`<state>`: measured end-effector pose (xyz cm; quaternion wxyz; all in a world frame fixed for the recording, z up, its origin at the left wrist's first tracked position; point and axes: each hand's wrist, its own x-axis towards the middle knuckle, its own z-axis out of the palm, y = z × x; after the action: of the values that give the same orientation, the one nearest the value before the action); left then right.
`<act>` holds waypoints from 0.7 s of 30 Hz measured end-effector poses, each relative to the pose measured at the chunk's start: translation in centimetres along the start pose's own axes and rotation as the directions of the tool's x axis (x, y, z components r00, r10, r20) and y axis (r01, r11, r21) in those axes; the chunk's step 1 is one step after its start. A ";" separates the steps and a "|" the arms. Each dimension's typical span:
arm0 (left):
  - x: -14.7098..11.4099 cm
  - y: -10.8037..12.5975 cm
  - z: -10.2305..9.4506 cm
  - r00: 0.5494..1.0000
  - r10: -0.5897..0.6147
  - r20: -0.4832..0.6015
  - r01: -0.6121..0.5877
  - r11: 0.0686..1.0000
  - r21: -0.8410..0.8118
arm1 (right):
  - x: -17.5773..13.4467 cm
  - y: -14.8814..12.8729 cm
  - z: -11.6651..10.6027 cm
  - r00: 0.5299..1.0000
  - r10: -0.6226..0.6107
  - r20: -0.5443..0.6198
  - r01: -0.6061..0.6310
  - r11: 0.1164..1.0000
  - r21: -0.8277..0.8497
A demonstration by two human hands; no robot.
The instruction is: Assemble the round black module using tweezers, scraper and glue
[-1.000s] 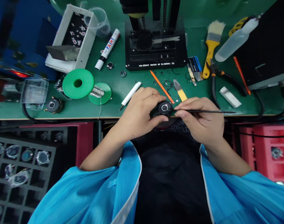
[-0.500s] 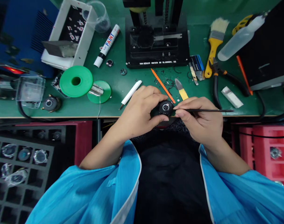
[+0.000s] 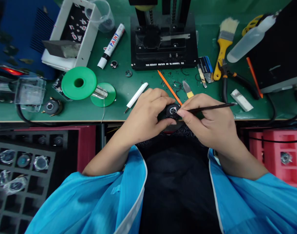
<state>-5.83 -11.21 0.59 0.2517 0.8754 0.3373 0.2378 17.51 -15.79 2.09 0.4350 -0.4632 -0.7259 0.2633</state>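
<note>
Watch point(image 3: 172, 111) sat right of our left hand point(image 3: 148, 117)

We pinched it there by the bench point(image 3: 85, 113) edge. Our right hand point(image 3: 209, 120), just beside it, gripped the stick point(image 3: 219, 106), long axis roughly sideways; whether its hidden tip touched, we could not tell.

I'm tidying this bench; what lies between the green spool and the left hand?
The head view shows a white-handled tool between the green spool and left hand.
</note>
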 end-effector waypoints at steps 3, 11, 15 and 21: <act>0.0 0.0 0.1 1.000 -0.004 -0.003 0.004 1.000 0.008 | 0.3 0.1 -0.1 0.998 -0.054 0.016 0.053 0.998 0.018; -0.1 0.1 0.2 1.000 0.012 -0.007 -0.012 1.000 0.015 | -2.1 1.4 1.2 0.972 -0.177 -0.158 0.193 0.977 0.093; -0.1 0.0 0.2 1.000 0.021 -0.013 -0.021 1.000 0.024 | -3.1 1.9 1.7 0.953 -0.230 -0.198 0.242 0.969 0.041; -0.1 -0.1 0.3 0.999 0.029 -0.025 -0.029 1.000 0.012 | -2.9 2.0 1.1 0.986 -0.060 -0.158 0.088 0.981 0.176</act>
<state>-5.78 -11.32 0.23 0.2387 0.8786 0.3291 0.2505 17.99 -17.50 -1.09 0.5390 -0.4129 -0.6803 0.2761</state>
